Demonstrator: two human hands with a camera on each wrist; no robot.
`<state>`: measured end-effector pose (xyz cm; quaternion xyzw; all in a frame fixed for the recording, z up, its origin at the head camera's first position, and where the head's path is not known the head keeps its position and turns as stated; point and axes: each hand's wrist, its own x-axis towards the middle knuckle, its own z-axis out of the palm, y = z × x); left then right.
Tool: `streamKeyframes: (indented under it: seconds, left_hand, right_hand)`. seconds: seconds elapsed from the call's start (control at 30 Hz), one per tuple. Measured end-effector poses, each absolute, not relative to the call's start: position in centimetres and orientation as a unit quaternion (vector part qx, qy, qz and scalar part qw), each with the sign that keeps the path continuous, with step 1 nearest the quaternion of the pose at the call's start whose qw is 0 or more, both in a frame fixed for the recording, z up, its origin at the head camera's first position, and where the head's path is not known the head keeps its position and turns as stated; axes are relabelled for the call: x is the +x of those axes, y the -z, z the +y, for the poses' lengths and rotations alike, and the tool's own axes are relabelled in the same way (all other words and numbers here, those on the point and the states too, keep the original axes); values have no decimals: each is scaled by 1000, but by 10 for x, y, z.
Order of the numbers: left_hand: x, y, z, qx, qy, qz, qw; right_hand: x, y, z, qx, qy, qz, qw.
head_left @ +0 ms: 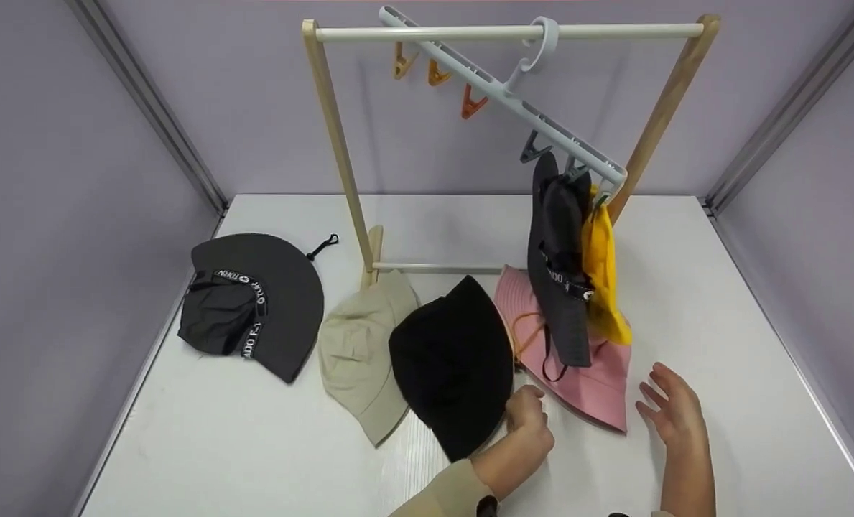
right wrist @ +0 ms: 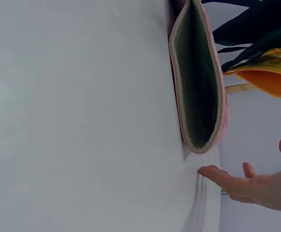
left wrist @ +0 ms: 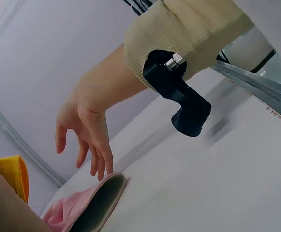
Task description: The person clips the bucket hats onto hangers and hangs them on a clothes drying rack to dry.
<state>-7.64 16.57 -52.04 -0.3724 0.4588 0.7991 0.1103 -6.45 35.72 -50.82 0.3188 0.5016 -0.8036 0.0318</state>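
Note:
My left hand (head_left: 529, 425) is by the right edge of a black bucket hat (head_left: 455, 366), its fingers loosely curled with nothing seen in them. A pink bucket hat (head_left: 599, 395) lies just beyond it, its brim (right wrist: 198, 87) opening toward the right wrist camera. To the right of the pink hat is my right hand (head_left: 674, 409), fingers spread and holding nothing. In the left wrist view, this right hand (left wrist: 89, 128) hangs over the pink brim. Above the pink hat, a dark grey brimmed hat (head_left: 563, 230) and a yellow hat (head_left: 602, 280) hang from clips.
A pale clip hanger (head_left: 506, 93) hangs aslant from the rack's white top bar (head_left: 427, 34). Several clips, including an orange one (head_left: 472, 104), hold nothing. Left of the black hat lie a beige bucket hat (head_left: 362, 352) and another dark grey hat (head_left: 283, 294). Walls enclose the table (head_left: 254, 438).

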Motion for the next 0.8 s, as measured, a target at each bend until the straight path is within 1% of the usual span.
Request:
streamKeyframes:
  seconds: [0.1, 0.2, 0.3, 0.43, 0.6, 0.67, 0.73, 0.8]
  left_hand:
    - [-75, 521, 169, -367, -801, 466, 84]
    - [-77, 524, 173, -347, -820, 445, 92]
    - [-79, 526, 176, -334, -832, 424, 125]
    - [-82, 533, 178, -333, -835, 401, 174]
    - [-89, 543, 184, -311, -850, 328, 270]
    - [-91, 546, 187, -299, -854, 303, 300]
    - [-93, 549, 189, -294, -856, 286, 315]
    - [-94, 550, 190, -287, -858, 286, 316]
  right_hand:
    - [-68, 513, 354, 320, 804, 500, 36]
    - [-70, 517, 351, 318, 794, 517, 42]
    - [-72, 521, 349, 317, 782, 534, 47]
    - [-74, 523, 347, 304, 773, 553, 67]
    - [-78, 523, 342, 278, 751, 593, 86]
    - [-79, 524, 340, 271, 740, 609, 91]
    - [-78, 525, 338, 267, 730, 622, 96]
    - [-76, 526, 337, 268, 725, 626, 100]
